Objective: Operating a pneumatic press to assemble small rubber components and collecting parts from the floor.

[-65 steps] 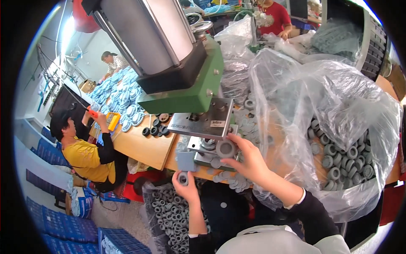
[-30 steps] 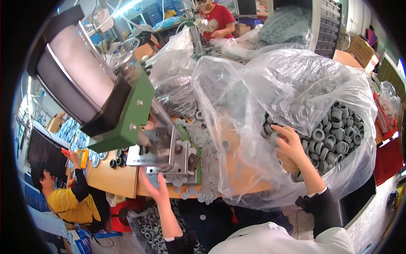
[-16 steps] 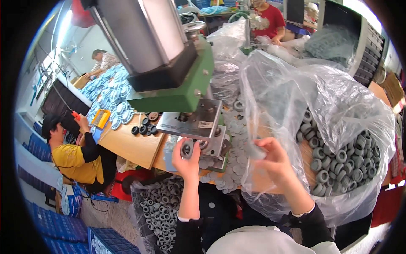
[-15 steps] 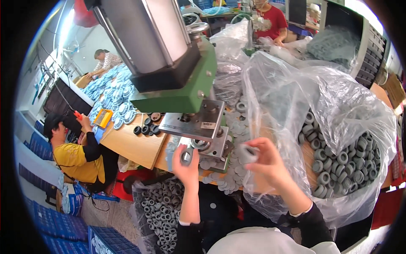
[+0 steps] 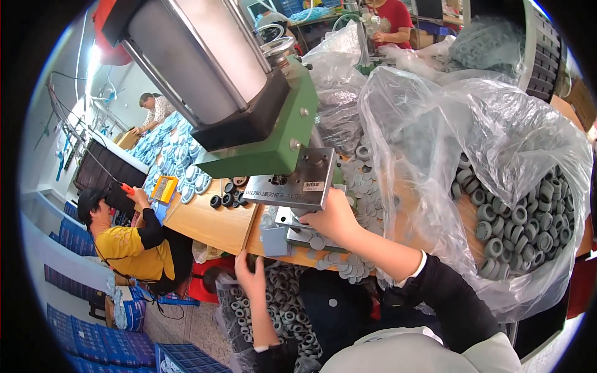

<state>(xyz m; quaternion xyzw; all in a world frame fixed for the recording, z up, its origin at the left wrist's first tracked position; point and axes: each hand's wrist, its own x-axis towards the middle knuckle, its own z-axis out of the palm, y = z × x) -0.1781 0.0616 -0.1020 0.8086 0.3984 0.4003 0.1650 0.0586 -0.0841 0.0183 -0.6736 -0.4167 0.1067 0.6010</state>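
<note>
The right hand (image 5: 336, 217) reaches under the press (image 5: 261, 118), just below its steel plate (image 5: 298, 183), fingers curled at the grey die block (image 5: 298, 233); whether they pinch a part can't be told, since the fingertips are hidden behind the hand. The left hand (image 5: 249, 276) hangs below the worktop (image 5: 211, 221) edge at about 7 o'clock from the press, over an open bag of grey rings (image 5: 280, 317). Its fingers are loosely bent and apart, w/ nothing seen in them.

Flat grey discs (image 5: 348, 267) lie scattered on the worktop just beside the die, at 5 o'clock from it. A big clear bag (image 5: 497, 155) at 3 o'clock holds more rings (image 5: 528, 217) (thick, grey-green, piled high). A few black rings (image 5: 225, 198) sit on the worktop at 9 o'clock from the steel plate.

A person in yellow (image 5: 134, 245) sits at the far left of the worktop, a second person (image 5: 155, 112) stands at 10 o'clock, and a third in red (image 5: 392, 18) is at 12.
</note>
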